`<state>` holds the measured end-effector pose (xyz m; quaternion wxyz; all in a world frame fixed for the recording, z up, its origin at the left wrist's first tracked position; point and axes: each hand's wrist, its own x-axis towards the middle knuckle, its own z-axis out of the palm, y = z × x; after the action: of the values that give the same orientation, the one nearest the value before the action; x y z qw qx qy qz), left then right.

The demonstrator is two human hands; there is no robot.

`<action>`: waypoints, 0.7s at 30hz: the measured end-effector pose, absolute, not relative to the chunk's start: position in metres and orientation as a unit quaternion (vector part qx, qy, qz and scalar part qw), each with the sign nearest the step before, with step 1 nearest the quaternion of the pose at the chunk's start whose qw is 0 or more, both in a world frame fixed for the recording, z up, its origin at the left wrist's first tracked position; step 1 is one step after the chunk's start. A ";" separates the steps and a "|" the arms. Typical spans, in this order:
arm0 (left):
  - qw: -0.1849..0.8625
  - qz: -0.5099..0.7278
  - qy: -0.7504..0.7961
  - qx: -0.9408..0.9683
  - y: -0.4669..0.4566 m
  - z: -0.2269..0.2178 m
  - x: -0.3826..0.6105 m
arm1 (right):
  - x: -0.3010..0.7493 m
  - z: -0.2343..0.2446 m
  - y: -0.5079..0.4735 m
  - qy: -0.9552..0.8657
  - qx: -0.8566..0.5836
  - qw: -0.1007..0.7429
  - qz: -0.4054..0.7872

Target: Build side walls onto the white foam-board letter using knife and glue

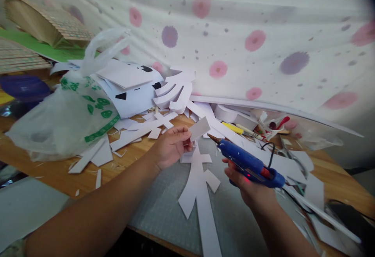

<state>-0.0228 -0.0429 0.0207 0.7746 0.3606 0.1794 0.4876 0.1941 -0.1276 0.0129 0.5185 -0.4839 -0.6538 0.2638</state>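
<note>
Between the thumb and fingers of my left hand (173,147) is a small rectangular white board piece (200,128), tilted upward. My right hand (251,188) is wrapped around the handle of a blue glue gun (244,159), on which a red light glows. The gun's nozzle points left, close to the right edge of the held piece but apart from it. Below both hands a long white cut-out shape (195,184) with side branches lies on the grey cutting mat (158,210). A small white square piece (212,181) rests beside it.
On the left stands a white plastic bag (58,120) with green print, near stacked white boards (125,75). White offcuts (102,151) litter the wooden table (55,175). At right are scissors (291,153), a yellow-handled tool (233,128) and a black cord (295,204). A flowered cloth (187,34) hangs behind.
</note>
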 end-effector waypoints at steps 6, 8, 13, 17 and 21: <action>0.775 0.484 0.184 0.363 -0.044 0.018 -0.021 | 0.195 0.009 -0.127 -0.648 -0.493 0.515 0.268; 0.775 0.483 0.183 0.365 -0.045 0.019 -0.021 | 0.195 0.009 -0.127 -0.647 -0.494 0.517 0.266; 0.777 0.483 0.189 0.356 -0.045 0.021 -0.022 | 0.197 0.008 -0.128 -0.630 -0.499 0.527 0.276; 0.777 0.485 0.193 0.352 -0.045 0.022 -0.022 | 0.197 0.006 -0.128 -0.616 -0.494 0.538 0.294; 0.775 0.483 0.188 0.361 -0.045 0.022 -0.023 | 0.195 0.006 -0.126 -0.632 -0.478 0.533 0.295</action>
<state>-0.0225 -0.0446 0.0221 0.7751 0.3610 0.1877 0.4835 0.1947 -0.1261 0.0063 0.5333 -0.4781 -0.6324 0.2951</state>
